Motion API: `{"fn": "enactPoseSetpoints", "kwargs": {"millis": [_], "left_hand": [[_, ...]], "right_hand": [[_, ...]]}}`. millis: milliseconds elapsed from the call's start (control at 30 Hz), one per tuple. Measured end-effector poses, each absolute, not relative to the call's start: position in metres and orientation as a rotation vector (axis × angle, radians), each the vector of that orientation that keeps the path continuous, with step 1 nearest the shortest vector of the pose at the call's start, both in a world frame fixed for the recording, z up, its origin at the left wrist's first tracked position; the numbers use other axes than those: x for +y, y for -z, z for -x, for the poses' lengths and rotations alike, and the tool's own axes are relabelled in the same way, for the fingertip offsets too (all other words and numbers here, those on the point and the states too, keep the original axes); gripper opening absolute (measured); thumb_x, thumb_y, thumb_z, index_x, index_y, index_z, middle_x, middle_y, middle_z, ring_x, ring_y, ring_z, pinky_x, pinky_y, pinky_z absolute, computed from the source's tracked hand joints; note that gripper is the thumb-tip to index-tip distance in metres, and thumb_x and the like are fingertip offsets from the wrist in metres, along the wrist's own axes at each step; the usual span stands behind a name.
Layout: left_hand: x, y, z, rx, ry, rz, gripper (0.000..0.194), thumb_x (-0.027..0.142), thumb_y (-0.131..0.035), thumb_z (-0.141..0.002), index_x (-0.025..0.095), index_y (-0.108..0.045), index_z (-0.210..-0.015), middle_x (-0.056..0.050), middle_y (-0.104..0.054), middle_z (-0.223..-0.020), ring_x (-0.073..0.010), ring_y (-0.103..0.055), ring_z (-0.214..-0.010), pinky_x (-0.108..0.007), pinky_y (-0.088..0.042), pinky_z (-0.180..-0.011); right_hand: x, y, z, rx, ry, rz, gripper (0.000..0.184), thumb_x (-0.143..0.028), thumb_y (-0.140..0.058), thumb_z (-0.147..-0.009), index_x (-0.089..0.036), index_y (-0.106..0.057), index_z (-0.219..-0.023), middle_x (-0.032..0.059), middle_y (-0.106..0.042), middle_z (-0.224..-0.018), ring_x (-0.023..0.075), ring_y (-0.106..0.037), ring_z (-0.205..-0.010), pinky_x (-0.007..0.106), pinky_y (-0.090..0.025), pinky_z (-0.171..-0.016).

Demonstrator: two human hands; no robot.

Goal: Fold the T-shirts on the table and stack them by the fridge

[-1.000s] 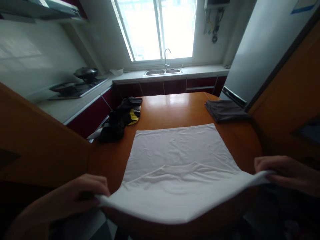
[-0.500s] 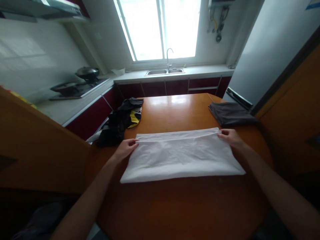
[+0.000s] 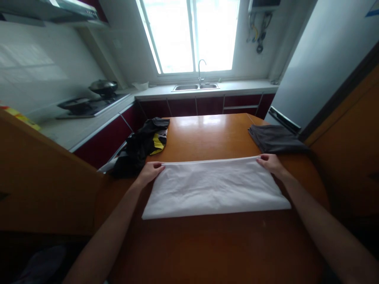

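Observation:
A folded white cloth (image 3: 217, 185), its exact kind not clear, lies as a wide band across the wooden table (image 3: 213, 244). My left hand (image 3: 150, 172) pinches its far left corner between thumb and fingers. At the far right corner, my right hand (image 3: 271, 162) grips the same edge in a pinch. Between the two hands the far edge runs taut and nearly straight. Soft wrinkles cross the cloth's upper face, and its near edge rests on the tabletop.
At the table's left lies a heap of dark clothes (image 3: 142, 144) with a yellow patch. A folded dark grey garment (image 3: 275, 138) sits at the right. Beyond are a counter with a sink (image 3: 195, 86), a stove with pans (image 3: 103, 87), and a fridge (image 3: 322, 59) at right.
Both hands have drawn the upper layer's edge away from me, over the back strip that showed behind it. That strip is now covered, and the far edges lie together.

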State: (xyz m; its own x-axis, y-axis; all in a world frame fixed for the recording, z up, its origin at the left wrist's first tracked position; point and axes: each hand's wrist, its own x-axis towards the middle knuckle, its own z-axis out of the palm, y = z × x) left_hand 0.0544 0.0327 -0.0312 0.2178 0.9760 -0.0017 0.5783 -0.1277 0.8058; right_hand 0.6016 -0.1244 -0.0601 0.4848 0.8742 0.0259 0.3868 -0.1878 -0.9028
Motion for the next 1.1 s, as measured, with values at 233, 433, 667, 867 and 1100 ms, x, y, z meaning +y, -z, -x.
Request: {"fn": "enactPoseSetpoints", "kwargs": {"millis": [233,433,667,867,1100], "left_hand": [[0.033,0.023,-0.053,1.421,-0.852,-1.795,0.049,0.053,-0.075,-0.066,0.012,-0.079,-0.093,-0.009,-0.078,-0.093,-0.0257,-0.069,-0.085,-0.029,-0.051,-0.075],[0.049,0.036,-0.06,1.449,-0.78,-1.842,0.046,0.054,-0.075,-0.062,0.013,-0.079,-0.084,-0.009,-0.078,-0.087,-0.0262,-0.069,-0.082,-0.029,-0.049,-0.073],[0.054,0.044,-0.059,1.614,-0.725,-1.987,0.04,0.044,-0.064,-0.076,0.012,-0.075,-0.098,-0.011,-0.077,-0.099,-0.0281,-0.07,-0.094,-0.033,-0.053,-0.084],[-0.001,0.041,-0.126,1.528,-0.781,-2.592,0.047,0.031,-0.045,-0.096,0.014,-0.055,-0.139,-0.015,-0.058,-0.142,-0.0276,-0.052,-0.134,-0.043,-0.039,-0.114],[-0.07,0.068,-0.218,1.237,-0.284,-2.875,0.061,0.051,-0.031,-0.104,0.018,-0.035,-0.157,-0.011,-0.028,-0.165,-0.0295,-0.022,-0.153,-0.057,-0.023,-0.121]], "right_hand": [[-0.125,0.06,-0.612,-1.073,-0.598,1.783,0.031,-0.038,-0.072,-0.068,-0.013,-0.075,-0.086,0.0073,-0.073,-0.078,0.0173,-0.061,-0.064,0.026,-0.047,-0.055],[-0.112,0.07,-0.614,-1.143,-0.552,1.845,0.023,-0.031,-0.068,-0.07,-0.012,-0.073,-0.08,0.0086,-0.074,-0.077,0.0193,-0.064,-0.067,0.028,-0.05,-0.063],[-0.111,0.066,-0.613,-1.325,-0.329,2.095,0.026,-0.028,-0.061,-0.079,-0.01,-0.074,-0.093,0.0144,-0.075,-0.091,0.0257,-0.069,-0.083,0.034,-0.053,-0.077],[-0.126,0.052,-0.522,-1.717,0.157,1.948,0.047,-0.035,-0.046,-0.096,-0.012,-0.059,-0.135,0.0176,-0.058,-0.14,0.0302,-0.051,-0.131,0.045,-0.04,-0.11],[-0.138,0.067,-0.403,-2.048,-0.114,1.976,0.063,-0.039,-0.034,-0.101,-0.009,-0.033,-0.157,0.0136,-0.024,-0.166,0.0264,-0.017,-0.154,0.052,-0.013,-0.123]]}}
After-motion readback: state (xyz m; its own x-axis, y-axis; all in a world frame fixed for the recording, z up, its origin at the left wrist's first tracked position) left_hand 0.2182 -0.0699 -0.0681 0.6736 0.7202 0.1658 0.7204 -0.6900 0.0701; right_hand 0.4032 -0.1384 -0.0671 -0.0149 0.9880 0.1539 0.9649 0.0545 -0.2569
